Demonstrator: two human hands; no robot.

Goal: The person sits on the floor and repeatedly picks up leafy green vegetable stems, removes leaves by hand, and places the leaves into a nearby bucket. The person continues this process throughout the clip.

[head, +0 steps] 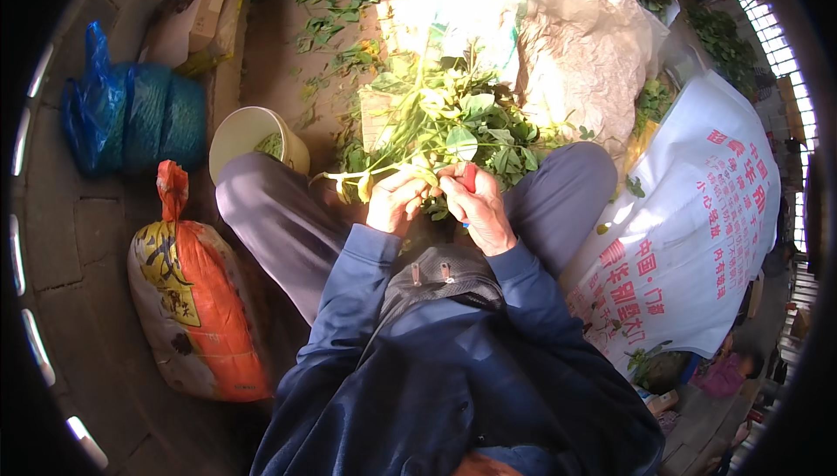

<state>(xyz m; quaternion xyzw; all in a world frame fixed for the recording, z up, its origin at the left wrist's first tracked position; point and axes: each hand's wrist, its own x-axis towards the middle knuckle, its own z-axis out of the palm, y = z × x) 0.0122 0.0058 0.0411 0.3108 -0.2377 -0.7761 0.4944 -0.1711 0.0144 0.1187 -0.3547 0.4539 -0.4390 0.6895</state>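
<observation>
Between my knees, my left hand (394,203) grips a leafy bean stalk (376,169) with pale green pods. My right hand (478,206) is closed close beside it, its fingertips at the stalk. A small red object (469,177) shows in the right hand, and a speck of blue shows below its palm; I cannot tell what they are. Just beyond both hands lies a heap of bean plants (487,119) with leaves and pods. By my left knee stands a cream plastic bucket (297,149), with green beans (269,145) inside, partly hidden by the knee.
Left of me are an orange and white sack (216,306), a blue plastic bag (147,116) and a cardboard box (189,18). Loose leaves (333,21) litter the floor. Crumpled brown sheeting (582,51) lies ahead; a white printed sheet (680,227) spreads at right. A person (722,371) is farther right.
</observation>
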